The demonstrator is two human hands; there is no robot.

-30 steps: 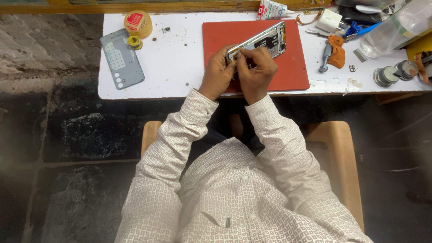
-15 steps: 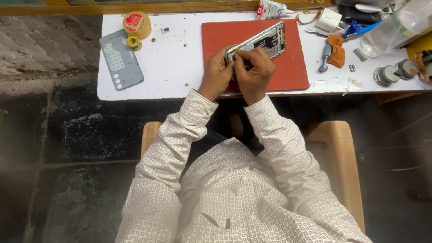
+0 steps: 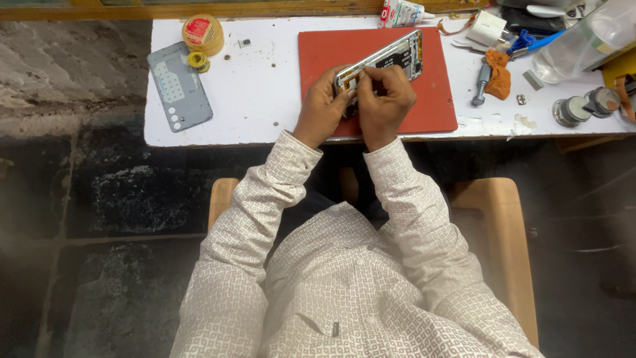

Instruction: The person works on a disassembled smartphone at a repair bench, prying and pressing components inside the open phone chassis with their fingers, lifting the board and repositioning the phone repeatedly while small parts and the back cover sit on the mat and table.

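Note:
An opened phone (image 3: pixel 391 56) with its inner parts showing lies tilted over a red work mat (image 3: pixel 437 86) on the white table (image 3: pixel 265 93). My left hand (image 3: pixel 322 106) grips the phone's near end. My right hand (image 3: pixel 387 99) rests over the same end, fingertips pinched on something small at the phone's lower part; what it pinches is too small to tell. The phone's grey back cover (image 3: pixel 179 86) lies apart at the table's left.
A round yellow tin (image 3: pixel 203 33) and a small tape roll (image 3: pixel 197 61) sit at the left back. Right of the mat lie a screwdriver (image 3: pixel 480 83), an orange cloth (image 3: pixel 500 73), a clear bottle (image 3: pixel 576 43), a white charger (image 3: pixel 487 28) and small round metal parts (image 3: pixel 583 106).
Both hands stay on the phone's near end; only small finger movements show. Nothing else on the table has moved.

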